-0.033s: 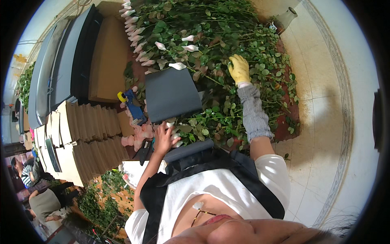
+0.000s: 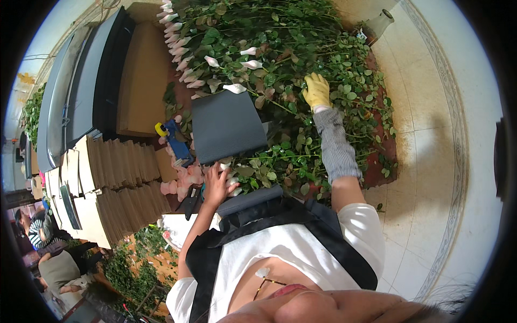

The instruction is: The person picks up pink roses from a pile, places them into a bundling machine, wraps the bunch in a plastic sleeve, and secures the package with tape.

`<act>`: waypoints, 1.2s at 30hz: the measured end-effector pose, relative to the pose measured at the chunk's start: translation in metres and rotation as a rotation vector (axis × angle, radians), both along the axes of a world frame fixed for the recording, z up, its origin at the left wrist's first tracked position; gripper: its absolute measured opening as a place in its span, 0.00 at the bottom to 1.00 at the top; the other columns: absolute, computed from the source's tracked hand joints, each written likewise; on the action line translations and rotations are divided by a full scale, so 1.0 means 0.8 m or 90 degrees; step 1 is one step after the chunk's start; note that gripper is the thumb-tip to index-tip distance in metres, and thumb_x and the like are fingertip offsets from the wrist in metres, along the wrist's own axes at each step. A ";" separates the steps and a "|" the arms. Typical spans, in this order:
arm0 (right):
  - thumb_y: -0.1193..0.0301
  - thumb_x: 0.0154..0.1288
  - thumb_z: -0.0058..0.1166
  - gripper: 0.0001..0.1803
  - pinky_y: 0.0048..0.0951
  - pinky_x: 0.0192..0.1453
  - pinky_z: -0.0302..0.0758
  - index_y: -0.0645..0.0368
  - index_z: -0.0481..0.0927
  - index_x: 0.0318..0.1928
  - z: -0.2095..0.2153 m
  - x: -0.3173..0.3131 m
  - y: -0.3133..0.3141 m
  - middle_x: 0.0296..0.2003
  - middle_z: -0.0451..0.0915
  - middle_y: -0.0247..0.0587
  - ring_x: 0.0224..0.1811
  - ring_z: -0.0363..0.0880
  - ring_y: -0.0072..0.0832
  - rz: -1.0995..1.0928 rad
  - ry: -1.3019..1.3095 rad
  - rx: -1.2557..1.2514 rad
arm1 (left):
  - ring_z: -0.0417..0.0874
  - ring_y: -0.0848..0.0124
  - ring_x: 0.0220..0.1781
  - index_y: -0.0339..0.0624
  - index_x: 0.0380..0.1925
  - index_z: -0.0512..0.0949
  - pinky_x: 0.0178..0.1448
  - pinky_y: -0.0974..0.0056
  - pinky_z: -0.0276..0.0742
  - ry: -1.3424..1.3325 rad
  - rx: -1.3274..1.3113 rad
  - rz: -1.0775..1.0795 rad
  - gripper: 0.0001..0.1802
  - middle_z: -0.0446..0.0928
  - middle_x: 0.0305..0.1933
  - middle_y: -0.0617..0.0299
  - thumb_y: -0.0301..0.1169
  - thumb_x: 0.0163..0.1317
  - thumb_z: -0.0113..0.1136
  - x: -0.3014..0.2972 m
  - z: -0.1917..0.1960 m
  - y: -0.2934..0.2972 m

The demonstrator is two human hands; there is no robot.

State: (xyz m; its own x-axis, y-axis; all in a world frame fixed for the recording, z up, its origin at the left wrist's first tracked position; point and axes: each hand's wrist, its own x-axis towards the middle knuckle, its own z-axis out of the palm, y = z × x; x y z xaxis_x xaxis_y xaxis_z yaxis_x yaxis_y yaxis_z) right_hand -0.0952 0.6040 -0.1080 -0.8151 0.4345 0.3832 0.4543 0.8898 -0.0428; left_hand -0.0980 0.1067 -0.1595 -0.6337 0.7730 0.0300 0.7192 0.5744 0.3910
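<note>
Among the leafy rose stems (image 2: 301, 64), the gloved right hand (image 2: 316, 90) presses down, fingers curled; its grasp cannot be told. Nearby, the bare left hand (image 2: 218, 185) closes around pale buds (image 2: 183, 180), bunching them.

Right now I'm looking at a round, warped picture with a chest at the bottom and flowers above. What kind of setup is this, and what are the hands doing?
It is one wide fisheye camera worn on a person's head, looking down, so straight edges bend and the person's own chest fills the lower edge. No machine here, only two hands. The right hand, in a yellow glove with a striped sleeve, reaches into a heap of leafy rose stems. The bare left hand rests on pale pink rose heads beside a dark grey ribbed sheet. To the left stand stacks of folded cardboard and a blue tool.
</note>
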 end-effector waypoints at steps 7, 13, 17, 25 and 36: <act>0.77 0.48 0.67 0.17 0.48 0.69 0.71 0.60 0.85 0.43 0.035 -0.017 0.027 0.52 0.84 0.49 0.59 0.79 0.47 0.017 0.236 0.106 | 0.68 0.43 0.69 0.50 0.61 0.77 0.71 0.44 0.64 -0.027 0.005 0.020 0.37 0.64 0.72 0.42 0.51 0.52 0.77 0.003 -0.002 -0.001; 0.78 0.52 0.67 0.18 0.43 0.67 0.75 0.59 0.85 0.46 0.121 0.031 0.024 0.54 0.84 0.49 0.57 0.82 0.47 -0.066 0.269 -0.085 | 0.68 0.42 0.70 0.48 0.61 0.78 0.70 0.43 0.66 -0.015 0.043 0.021 0.37 0.64 0.73 0.42 0.46 0.51 0.79 0.003 -0.003 0.007; 0.82 0.54 0.63 0.20 0.43 0.66 0.77 0.60 0.85 0.50 0.195 0.075 0.034 0.57 0.84 0.50 0.59 0.82 0.46 0.105 0.354 -0.031 | 0.67 0.42 0.71 0.47 0.59 0.79 0.71 0.42 0.66 0.002 0.075 0.009 0.36 0.65 0.73 0.42 0.48 0.52 0.78 0.002 -0.009 0.008; 0.86 0.62 0.54 0.24 0.40 0.70 0.78 0.50 0.85 0.56 0.230 0.168 -0.168 0.59 0.84 0.44 0.61 0.83 0.39 0.370 -0.014 -0.341 | 0.70 0.48 0.69 0.50 0.58 0.80 0.69 0.44 0.65 -0.002 0.127 0.040 0.35 0.67 0.72 0.46 0.49 0.51 0.77 0.002 -0.021 -0.002; 0.71 0.60 0.54 0.10 0.43 0.50 0.79 0.54 0.87 0.40 0.029 0.156 -0.261 0.46 0.84 0.42 0.48 0.82 0.43 0.199 0.031 -0.113 | 0.73 0.40 0.55 0.39 0.53 0.80 0.56 0.42 0.71 -0.072 0.116 0.061 0.33 0.73 0.50 0.40 0.48 0.52 0.77 -0.001 -0.032 -0.006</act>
